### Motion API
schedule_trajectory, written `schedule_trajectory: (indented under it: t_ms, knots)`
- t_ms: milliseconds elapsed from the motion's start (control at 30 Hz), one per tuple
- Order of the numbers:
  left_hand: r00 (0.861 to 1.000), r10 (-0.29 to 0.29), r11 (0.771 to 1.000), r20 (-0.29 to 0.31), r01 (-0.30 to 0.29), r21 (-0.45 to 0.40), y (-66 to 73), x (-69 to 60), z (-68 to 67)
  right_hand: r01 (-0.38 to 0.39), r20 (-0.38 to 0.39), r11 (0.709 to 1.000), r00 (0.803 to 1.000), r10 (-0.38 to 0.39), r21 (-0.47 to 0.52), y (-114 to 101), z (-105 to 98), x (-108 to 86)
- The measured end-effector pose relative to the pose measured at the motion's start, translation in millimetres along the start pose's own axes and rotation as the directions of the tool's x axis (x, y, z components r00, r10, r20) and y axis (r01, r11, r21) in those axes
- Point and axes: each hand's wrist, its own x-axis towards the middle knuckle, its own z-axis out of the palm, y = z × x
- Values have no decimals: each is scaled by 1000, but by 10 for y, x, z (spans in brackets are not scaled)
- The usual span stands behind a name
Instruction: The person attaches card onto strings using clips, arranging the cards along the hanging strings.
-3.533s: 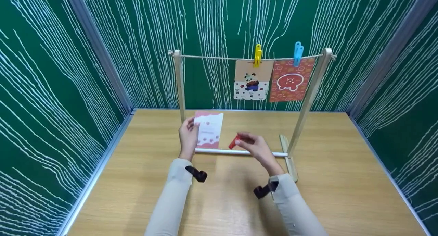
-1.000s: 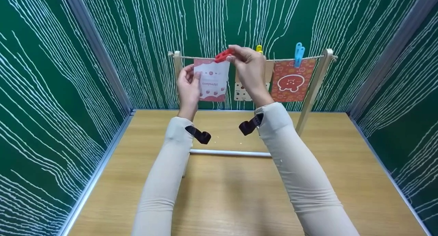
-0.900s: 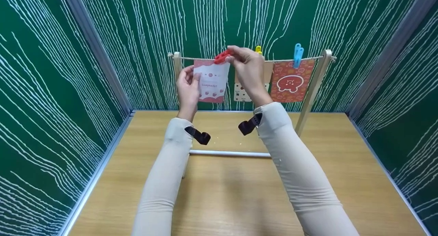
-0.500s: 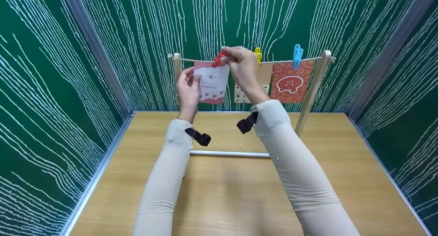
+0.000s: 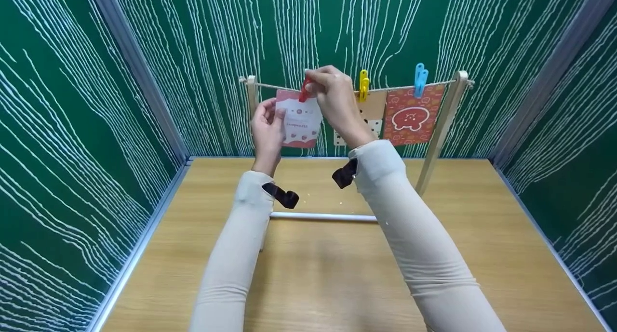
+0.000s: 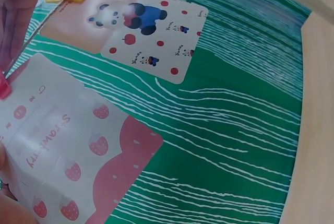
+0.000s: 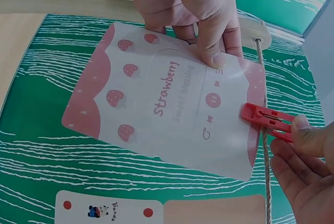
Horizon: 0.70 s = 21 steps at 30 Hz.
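A pink and white strawberry card [image 5: 300, 122] hangs against the rope [image 7: 266, 156] near its left end. My left hand [image 5: 268, 129] pinches the card's left edge, thumb in front and fingers behind. With thumb and fingertips my right hand [image 5: 335, 93] pinches the handles of a red clothespin [image 7: 263, 117]. The clothespin's nose lies over the card's top edge and the rope, in the right wrist view. Just a red bit of the clothespin and part of a hand show at the left wrist view's edge.
A panda card [image 6: 130, 23] hangs under a yellow clothespin [image 5: 363, 85], partly behind my right hand. Farther right, a red bear card [image 5: 413, 115] hangs from a blue clothespin [image 5: 420, 80]. Wooden posts [image 5: 441, 134] carry the rope; a white bar [image 5: 323, 217] crosses low above the table [image 5: 308, 274].
Both hands rose from low over the table to the rope, bringing the card and the red clothespin. Lately the clothespin has swung from slanted to nearly upright, and the right hand shifted slightly left.
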Motion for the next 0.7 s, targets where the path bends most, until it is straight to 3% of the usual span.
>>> schedule_trajectory:
  t_ms: [433,700]
  knots:
    - [999,-53,998,-4,53,13,-95,-56,-22,10,58,1000,998,-10,-4,14,110,-21]
    - [999,-39,998,11,39,-41,-123,-74,-35,63,55,998,997,-63,-1,9,164,-71]
